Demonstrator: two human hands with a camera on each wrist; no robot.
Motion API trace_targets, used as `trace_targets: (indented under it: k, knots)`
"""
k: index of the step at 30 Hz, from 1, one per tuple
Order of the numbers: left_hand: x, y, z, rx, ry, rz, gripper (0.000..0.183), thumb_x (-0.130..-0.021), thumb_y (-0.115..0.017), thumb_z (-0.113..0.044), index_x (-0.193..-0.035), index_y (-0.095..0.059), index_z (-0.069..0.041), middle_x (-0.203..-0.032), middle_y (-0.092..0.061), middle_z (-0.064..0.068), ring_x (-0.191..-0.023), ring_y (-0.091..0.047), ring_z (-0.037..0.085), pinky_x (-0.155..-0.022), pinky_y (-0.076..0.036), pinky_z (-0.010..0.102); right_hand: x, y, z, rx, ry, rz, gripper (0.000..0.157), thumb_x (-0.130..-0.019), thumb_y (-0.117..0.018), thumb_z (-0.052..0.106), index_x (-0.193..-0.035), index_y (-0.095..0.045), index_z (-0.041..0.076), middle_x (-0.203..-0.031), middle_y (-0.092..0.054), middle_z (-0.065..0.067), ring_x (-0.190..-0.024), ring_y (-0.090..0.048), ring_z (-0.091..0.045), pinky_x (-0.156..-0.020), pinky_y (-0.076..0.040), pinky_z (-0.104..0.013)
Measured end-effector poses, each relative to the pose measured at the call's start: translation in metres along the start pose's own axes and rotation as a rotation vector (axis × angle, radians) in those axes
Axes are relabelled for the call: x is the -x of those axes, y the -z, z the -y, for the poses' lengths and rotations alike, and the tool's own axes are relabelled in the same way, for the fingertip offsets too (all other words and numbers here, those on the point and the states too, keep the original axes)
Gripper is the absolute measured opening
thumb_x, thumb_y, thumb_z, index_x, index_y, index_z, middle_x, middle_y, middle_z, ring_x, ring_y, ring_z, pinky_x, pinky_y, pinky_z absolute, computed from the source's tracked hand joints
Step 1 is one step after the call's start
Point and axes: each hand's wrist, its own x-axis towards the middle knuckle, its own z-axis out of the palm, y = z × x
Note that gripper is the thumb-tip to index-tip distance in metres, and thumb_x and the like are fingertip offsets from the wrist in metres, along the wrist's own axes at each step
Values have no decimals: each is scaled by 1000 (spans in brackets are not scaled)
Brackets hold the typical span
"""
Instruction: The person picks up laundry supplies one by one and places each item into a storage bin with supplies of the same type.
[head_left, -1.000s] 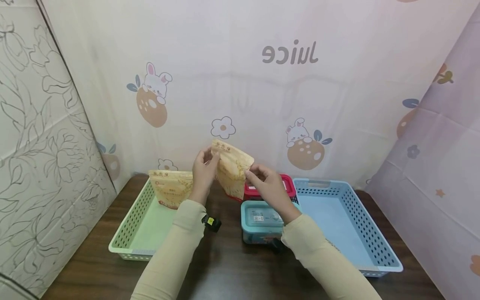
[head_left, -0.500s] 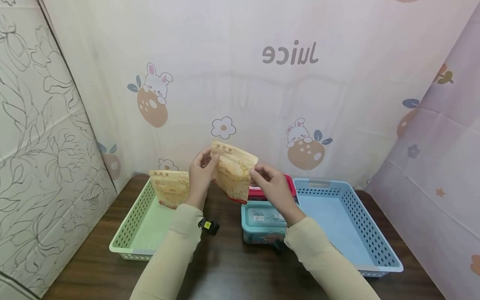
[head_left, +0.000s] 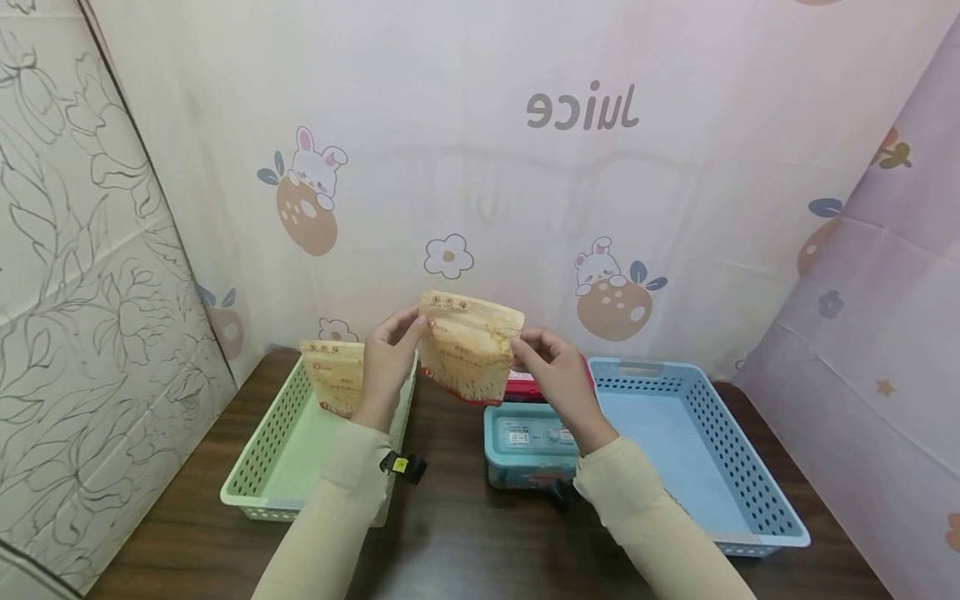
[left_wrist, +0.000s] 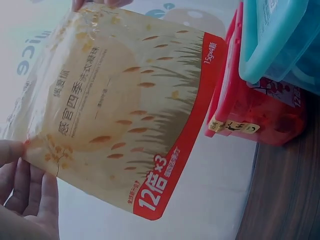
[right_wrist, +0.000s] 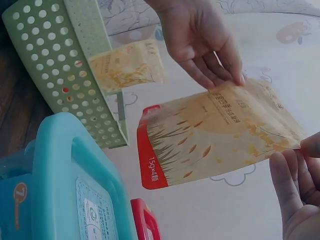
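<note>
A yellow stand-up pouch [head_left: 471, 350] with a red band along its bottom is held up over the table. My left hand [head_left: 384, 360] pinches its left edge near the top, thumb in front. At the opposite edge, my right hand [head_left: 561, 373] pinches it between thumb and fingers. In the left wrist view the pouch [left_wrist: 125, 110] shows its printed front, with grass and leaves drawn on it. A matching pouch [head_left: 334, 379] stands in the green basket [head_left: 262, 442], partly hidden by my left hand.
Below my right hand, a teal lidded box [head_left: 525, 437] sits before a red lidded box [head_left: 522, 387], mostly hidden. A blue perforated basket [head_left: 675, 467] lies to the right on the dark wooden table [head_left: 450, 542]. A printed curtain [head_left: 480, 192] hangs behind.
The held pouch has turned to face the camera more squarely. My left hand has shifted left and slightly down; my right hand has moved a little right.
</note>
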Motion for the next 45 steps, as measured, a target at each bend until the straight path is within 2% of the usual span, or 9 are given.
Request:
trace_targets:
  k: [7,14,20,28,36,45]
  knots:
    - [8,8,-4,-6,9,41,37,-94,-72,-34,-121,-71,-9,-119,-69,6,-109,-62,18,-95,-51,34,1,4,-4,-50,9,-28,42,-96,-68,41,-119,-64,7,-105,-65,-14,-95,-67,-26,-91,-55,-44]
    - [16,13,-6,50,21,68,35,-94,-74,-29,-119,-71,-5,-115,-70,10,-105,-65,20,-91,-54,29,4,3,-6,-76,2,-78,46,-92,-70,48,-116,-64,9,-108,-66,-11,-98,-68,-24,-90,-56,-33]
    - [23,15,-9,8,12,70,35,-93,-74,-31,-118,-72,-6,-114,-72,8,-104,-67,19,-93,-53,32,6,-1,-9,-86,15,-129,47,-91,-70,50,-114,-66,9,-106,-66,-10,-96,-67,-24,-88,-56,-31]
    - [26,21,-10,-23,17,91,37,-95,-71,-31,-122,-70,-5,-119,-70,10,-106,-66,21,-95,-52,34,7,-7,-12,-105,59,-164,41,-93,-71,44,-111,-67,7,-104,-66,-11,-94,-68,-24,-85,-58,-34]
    - [27,28,-8,-38,8,87,38,-96,-70,-31,-124,-69,-5,-121,-68,12,-105,-67,25,-93,-53,33,8,-12,-12,-121,23,-145,39,-94,-71,41,-113,-65,7,-107,-64,-10,-96,-65,-24,-86,-57,-31]
    - [27,39,-7,-68,22,72,39,-97,-68,-33,-124,-69,-5,-118,-69,11,-103,-67,19,-90,-54,28,12,-22,-11,-138,10,-108,39,-92,-72,42,-113,-66,9,-109,-64,-9,-100,-65,-28,-90,-56,-38]
